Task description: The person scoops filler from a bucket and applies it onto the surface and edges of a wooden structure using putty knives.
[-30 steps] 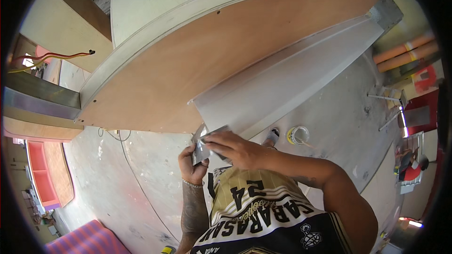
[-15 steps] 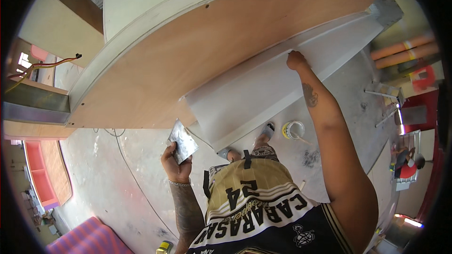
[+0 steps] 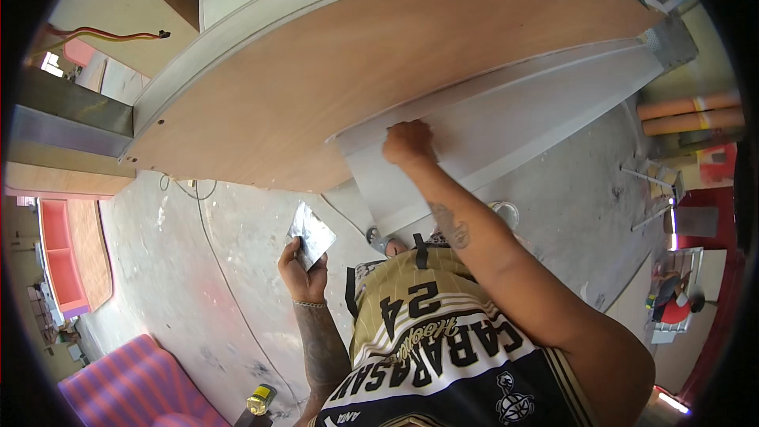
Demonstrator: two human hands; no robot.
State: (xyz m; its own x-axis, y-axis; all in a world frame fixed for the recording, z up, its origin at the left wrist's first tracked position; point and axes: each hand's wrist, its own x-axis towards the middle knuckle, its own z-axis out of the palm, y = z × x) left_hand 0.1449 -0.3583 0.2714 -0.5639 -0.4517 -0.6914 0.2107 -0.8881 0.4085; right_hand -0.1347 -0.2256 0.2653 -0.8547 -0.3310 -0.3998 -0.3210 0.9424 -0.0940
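In the head view, the right hand (image 3: 408,142) was reached up and pressed in a closed fist against the white panel (image 3: 506,134), at its upper left edge where it met the brown plywood face (image 3: 332,87) of the large curved piece; whatever that fist gripped, if anything, could not be told, as the knuckles hid it. The left hand (image 3: 299,269) was held low near the chest, its fingers wrapped around the handle of a wide metal scraper blade (image 3: 311,233), which tilted upward and stood well apart from the panel. The blade looked smeared with pale material. The white panel appeared already coated and fairly even along most of its length, while the plywood beside it was bare brown, and the curved pale rim (image 3: 261,24) above it also looked coated. As a judgement, the surfacing of the white panel seemed well along, with the hand working at the seam or corner and the plywood face left untreated. Below lay a dusty concrete floor (image 3: 213,269), spattered white, with a thin cable (image 3: 209,221) trailing across it, a small yellow can (image 3: 261,399) near the lower edge, a striped pink and purple cushion (image 3: 134,383), and orange pipes (image 3: 688,111) at the right.
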